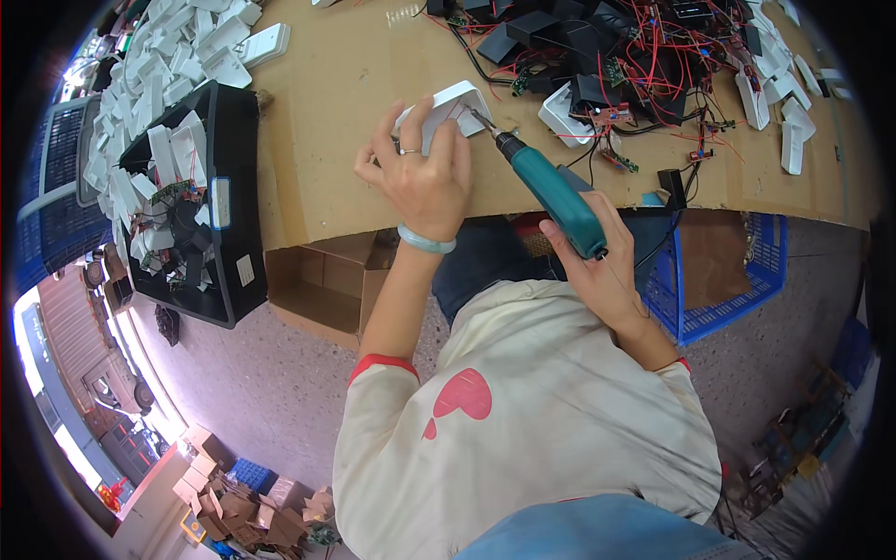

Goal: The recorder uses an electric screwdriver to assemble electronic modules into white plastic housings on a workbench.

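Observation:
A white plastic housing sits at the near middle of the cardboard-covered table, its hollow side facing me. My left hand is over it, fingers bent around its left side and partly hiding it. In my right hand is a green electric screwdriver, gripped at its rear end. Its tip reaches into the housing near the right wall; whether it meets a screw is too small to tell. To the right, another white housing lies next to a small circuit board with wires.
A heap of black parts and red wires covers the far right. White casings pile up at the far left, behind a black crate of parts. Below the table edge are a cardboard box and a blue plastic crate.

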Available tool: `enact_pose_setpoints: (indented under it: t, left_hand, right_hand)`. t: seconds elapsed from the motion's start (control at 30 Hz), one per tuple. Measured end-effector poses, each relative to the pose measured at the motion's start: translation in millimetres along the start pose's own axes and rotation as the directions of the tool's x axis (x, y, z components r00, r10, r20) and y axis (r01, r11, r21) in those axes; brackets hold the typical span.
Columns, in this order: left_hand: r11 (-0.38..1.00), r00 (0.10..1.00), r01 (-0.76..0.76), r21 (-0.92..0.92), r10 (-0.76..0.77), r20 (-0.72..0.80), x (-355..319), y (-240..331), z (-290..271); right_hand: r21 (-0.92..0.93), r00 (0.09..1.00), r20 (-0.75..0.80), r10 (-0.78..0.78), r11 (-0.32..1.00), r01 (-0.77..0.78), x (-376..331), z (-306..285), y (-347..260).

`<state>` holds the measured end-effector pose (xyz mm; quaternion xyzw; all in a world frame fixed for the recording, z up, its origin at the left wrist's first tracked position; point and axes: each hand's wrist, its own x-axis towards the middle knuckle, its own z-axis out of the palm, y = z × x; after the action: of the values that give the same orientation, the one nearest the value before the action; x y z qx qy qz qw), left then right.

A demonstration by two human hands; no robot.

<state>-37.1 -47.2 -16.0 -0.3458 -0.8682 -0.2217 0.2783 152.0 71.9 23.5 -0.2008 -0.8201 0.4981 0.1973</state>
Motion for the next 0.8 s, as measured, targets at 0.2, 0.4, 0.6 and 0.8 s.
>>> enact_pose_setpoints:
  t: [0.2, 0.4, 0.6, 0.8]
  left_hand:
    - [1.0, 1.0, 0.0, -0.002, 0.0, -0.007, 0.2, -0.8, 1.1]
    - [0.999, 0.999, -0.033, -0.031, 0.031, -0.042, -0.4, -2.6, 3.9]
    - [0.999, 0.999, -0.024, -0.037, 0.022, -0.038, 0.5, -2.3, 4.3]
    - [0.999, 1.0, -0.004, -0.051, 0.003, -0.027, 2.1, -1.1, 2.1]
  right_hand:
    - [-0.023, 1.0, 0.015, -0.015, 1.0, 0.015, 0.4, -4.1, -1.0]
    - [-0.024, 1.0, 0.007, -0.011, 1.0, 0.011, -0.5, -4.9, -1.1]
    - [-0.008, 1.0, -0.018, -0.01, 1.0, 0.009, -0.7, -5.9, -2.0]
    - [0.12, 0.998, -0.054, 0.026, 0.993, -0.019, -9.0, -11.5, -0.5]
